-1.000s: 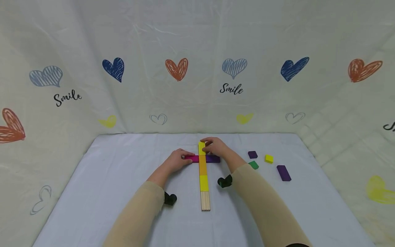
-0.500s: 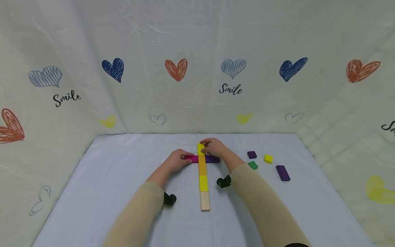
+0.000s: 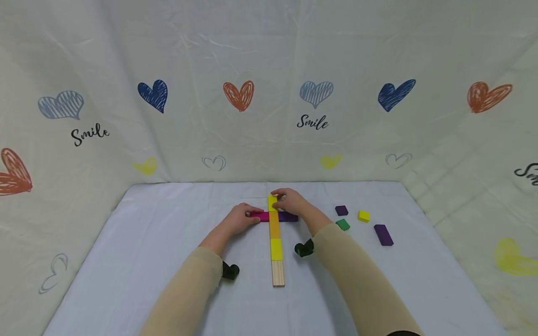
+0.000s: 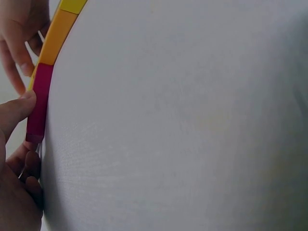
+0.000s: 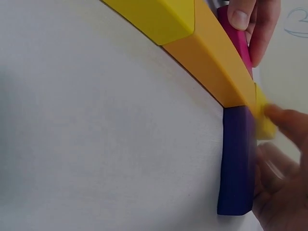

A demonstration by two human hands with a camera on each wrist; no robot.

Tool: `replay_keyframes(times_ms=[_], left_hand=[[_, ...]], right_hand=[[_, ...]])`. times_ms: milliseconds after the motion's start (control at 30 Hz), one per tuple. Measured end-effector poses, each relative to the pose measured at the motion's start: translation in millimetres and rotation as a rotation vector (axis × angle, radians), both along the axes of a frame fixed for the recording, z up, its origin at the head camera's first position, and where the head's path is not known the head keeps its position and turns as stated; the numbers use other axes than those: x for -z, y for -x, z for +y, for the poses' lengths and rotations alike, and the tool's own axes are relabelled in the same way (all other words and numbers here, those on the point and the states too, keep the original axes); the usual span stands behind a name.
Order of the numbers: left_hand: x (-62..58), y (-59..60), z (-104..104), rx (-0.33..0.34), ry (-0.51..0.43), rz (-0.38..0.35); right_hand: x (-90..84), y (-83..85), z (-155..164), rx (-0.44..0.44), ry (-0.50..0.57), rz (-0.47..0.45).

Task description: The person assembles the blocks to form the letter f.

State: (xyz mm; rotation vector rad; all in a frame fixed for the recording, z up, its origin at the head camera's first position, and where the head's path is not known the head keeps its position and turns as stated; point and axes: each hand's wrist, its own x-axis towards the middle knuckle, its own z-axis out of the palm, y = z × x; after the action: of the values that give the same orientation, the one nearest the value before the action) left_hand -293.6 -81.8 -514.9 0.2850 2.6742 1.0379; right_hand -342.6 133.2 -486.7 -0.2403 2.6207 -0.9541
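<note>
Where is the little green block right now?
In the head view, the green block lies on the table's right side, just beside the right forearm, below the small purple block.

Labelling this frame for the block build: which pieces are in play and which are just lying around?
In play:
left hand holding magenta block
right hand pinching top yellow block
dark purple block
orange block
lower yellow block
wooden block

Lying about, right side of the table:
small purple block
green block
loose yellow block
long purple block
</note>
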Motion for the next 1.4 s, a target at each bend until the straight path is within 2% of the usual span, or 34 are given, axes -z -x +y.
replay_keyframes(times_ms=[433,633,833,1000,1200,1400], left_hand=[[0.1,0.3,-0.7,-0.009,0.003,-0.001],[1.9,-0.2,0.4,-0.012,0.008,-0.004],[4.5,-0.7,0.9,-0.009,0.011,0.010],[3.7,-1.4,1.0,-0.007,0.004,0.015],[3.2,-2.2,1.3,-0.011,0.002,0.011],[1.1,-3.4,2.5,-0.024,0.002,-0.007]], right_hand=[[-7.6,-10.6,9.0,0.030,-0.001,0.097],[-13.6,-19.6,23.6,0.052,-0.011,0.138],[-17.8,-27.8,51.6,0.074,0.002,0.152],[-27.0,-37.4,80.4,0.056,0.006,0.191],[-36.4,-52.8,115.6,0.044,-0.007,0.232],[-39.3,-70.9,151.6,0.071,-0.036,0.222]])
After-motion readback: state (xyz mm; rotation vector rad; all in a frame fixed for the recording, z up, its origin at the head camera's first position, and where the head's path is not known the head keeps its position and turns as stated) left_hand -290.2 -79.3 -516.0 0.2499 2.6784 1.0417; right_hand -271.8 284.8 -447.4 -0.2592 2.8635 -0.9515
